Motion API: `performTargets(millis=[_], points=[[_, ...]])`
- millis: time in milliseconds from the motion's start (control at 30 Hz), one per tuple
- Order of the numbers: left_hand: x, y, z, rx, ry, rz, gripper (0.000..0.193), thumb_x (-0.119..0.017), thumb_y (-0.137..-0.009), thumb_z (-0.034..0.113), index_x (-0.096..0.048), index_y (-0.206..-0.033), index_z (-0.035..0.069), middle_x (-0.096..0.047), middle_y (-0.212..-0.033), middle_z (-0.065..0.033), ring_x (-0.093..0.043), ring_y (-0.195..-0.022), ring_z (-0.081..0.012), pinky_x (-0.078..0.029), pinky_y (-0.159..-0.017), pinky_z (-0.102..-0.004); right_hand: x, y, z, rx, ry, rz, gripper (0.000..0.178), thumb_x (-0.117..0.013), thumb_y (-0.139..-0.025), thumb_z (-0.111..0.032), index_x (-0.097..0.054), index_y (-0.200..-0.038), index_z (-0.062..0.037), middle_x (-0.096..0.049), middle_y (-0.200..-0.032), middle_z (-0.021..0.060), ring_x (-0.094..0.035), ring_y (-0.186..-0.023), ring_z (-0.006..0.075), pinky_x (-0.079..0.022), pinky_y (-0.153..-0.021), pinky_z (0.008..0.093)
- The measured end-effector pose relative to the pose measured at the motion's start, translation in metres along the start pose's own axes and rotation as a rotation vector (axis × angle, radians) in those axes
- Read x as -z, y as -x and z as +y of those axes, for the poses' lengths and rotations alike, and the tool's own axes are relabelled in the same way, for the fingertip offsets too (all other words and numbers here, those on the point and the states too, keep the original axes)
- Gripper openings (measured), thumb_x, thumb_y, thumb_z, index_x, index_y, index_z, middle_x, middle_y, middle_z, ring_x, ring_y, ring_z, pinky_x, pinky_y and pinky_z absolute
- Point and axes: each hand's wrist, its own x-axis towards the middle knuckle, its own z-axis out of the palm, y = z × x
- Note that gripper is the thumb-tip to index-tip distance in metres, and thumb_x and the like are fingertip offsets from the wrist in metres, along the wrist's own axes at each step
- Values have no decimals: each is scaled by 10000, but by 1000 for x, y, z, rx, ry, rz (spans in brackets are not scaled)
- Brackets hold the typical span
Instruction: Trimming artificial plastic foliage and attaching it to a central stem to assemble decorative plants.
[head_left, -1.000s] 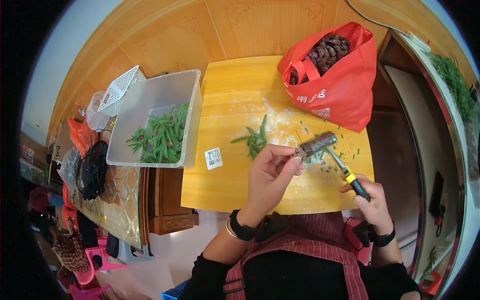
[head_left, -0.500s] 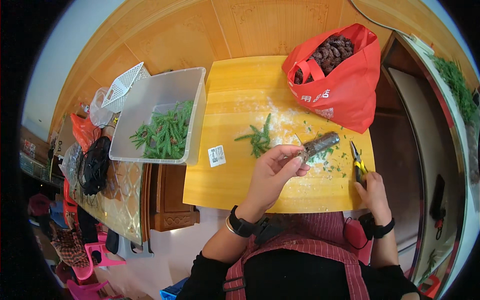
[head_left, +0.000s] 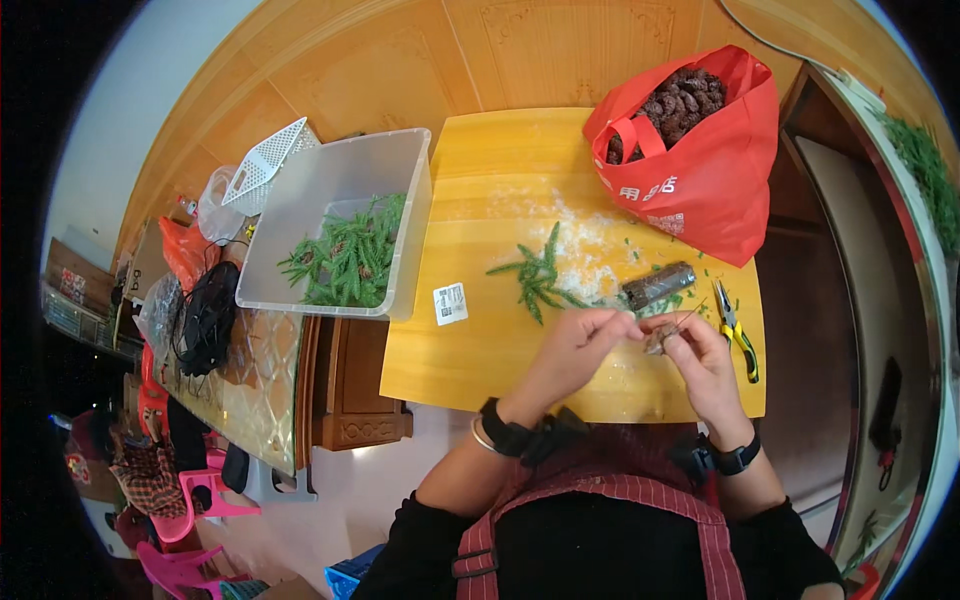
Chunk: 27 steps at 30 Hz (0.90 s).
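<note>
Over the table's near part, my right hand (head_left: 703, 368) pinches a small brown piece (head_left: 657, 341) that looks like a pine cone, with a thin wire sticking out of it. My left hand (head_left: 580, 350) is closed in a pinch right beside it; what sits between those fingertips is too small to make out. Just beyond both hands lies a dark bundle (head_left: 657, 287) in clear wrap. A green artificial pine sprig (head_left: 540, 275) rests to the left of the bundle. Yellow-and-black pliers (head_left: 735, 330) lie on the table right of my right hand.
A red bag (head_left: 700, 190) of pine cones (head_left: 680, 105) stands at the table's (head_left: 480, 370) far right. Left of the table, a clear plastic bin (head_left: 415, 240) holds green sprigs (head_left: 350, 255). White powder and green scraps litter the tabletop near a white label (head_left: 450, 303).
My right hand has let go of the pliers and moved left to take the brown piece. My left hand has lowered slightly and come beside it. The view has shifted a little.
</note>
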Motion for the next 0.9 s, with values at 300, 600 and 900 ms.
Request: performTargets(millis=[300,600,900], points=[[52,-19,-11,75,-1236,306,221,-595,-768,106,-549,-967,23,-585,-913,-149,-563,-860,-338,-462,-714,-413,10,9,5,-71,-47,32,226,-476,-890,-150,-515,-1053,2,-594,-892,73,-550,-818,112,-437,-730,240],[82,-22,-22,157,-1017,250,185,-670,-718,96,-578,-860,23,-601,-872,-106,-588,-774,-233,-465,-674,-320,7,10,-2,-81,-65,-57,227,-474,-887,-155,-509,-1055,-6,-587,-907,71,-550,-833,117,-433,-737,241],[59,14,24,57,290,-1,122,-578,-824,94,-531,-919,32,-604,-901,-59,-554,-855,-138,-438,-762,-264,-6,-13,6,-9,-241,-63,227,-494,-889,-199,-502,-1025,-17,-549,-1043,89,-506,-975,145,-394,-841,281]])
